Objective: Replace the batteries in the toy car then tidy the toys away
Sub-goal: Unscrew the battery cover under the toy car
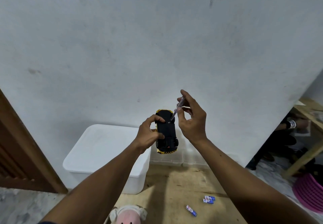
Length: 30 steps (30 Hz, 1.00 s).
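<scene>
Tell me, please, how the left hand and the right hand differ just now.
The left hand wraps round the sides of the upturned toy car; the right hand pinches a screwdriver. The left hand sits lower, the right hand higher, angling the tip down onto the car's underside. Both are raised before the wall.

matt black plastic toy car [166, 133], smooth white plastic box [104, 154], rough wooden board [174, 188]
</scene>
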### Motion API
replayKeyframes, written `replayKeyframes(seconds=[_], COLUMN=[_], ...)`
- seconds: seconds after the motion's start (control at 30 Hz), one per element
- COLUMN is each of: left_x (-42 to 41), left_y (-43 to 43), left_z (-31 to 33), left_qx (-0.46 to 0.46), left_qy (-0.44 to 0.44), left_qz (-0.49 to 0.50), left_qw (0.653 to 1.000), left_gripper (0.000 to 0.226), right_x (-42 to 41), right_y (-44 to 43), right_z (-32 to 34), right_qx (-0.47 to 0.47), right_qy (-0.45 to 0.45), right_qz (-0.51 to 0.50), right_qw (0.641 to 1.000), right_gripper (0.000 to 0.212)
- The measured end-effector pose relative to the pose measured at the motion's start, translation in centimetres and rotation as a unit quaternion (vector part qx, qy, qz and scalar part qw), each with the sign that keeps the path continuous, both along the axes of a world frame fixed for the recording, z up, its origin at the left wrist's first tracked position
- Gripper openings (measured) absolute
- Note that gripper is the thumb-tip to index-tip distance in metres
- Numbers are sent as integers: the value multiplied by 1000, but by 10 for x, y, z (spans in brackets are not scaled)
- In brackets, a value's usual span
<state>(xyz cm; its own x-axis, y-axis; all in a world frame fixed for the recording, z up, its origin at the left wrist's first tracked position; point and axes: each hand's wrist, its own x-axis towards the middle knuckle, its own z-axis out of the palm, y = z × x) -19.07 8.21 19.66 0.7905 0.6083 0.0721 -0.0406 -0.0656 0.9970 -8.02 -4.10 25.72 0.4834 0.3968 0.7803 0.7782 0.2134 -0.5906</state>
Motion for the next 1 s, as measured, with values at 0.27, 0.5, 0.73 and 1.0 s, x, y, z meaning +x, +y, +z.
replayKeyframes(seconds=[0.27,0.5,0.73,1.0], left_x=[1,-1,-2,-4], left_y=[0,1,3,2], left_z=[0,-1,0,2], left_qx=[-8,-13,-21,-26], left_qy=[-6,-7,-12,-11], left_qz=[-3,1,-3,-3], left_qw=[1000,1000,1000,1000], left_gripper=[54,53,52,55], right_x=[2,1,-2,-4], right_y=[1,3,3,1], right_z=[0,3,5,8], right_qx=[-13,-4,-3,1], right_qy=[-10,0,7,54], right_qz=[-5,-5,7,12], right_qw=[1000,1000,1000,998], right_gripper=[54,40,43,38])
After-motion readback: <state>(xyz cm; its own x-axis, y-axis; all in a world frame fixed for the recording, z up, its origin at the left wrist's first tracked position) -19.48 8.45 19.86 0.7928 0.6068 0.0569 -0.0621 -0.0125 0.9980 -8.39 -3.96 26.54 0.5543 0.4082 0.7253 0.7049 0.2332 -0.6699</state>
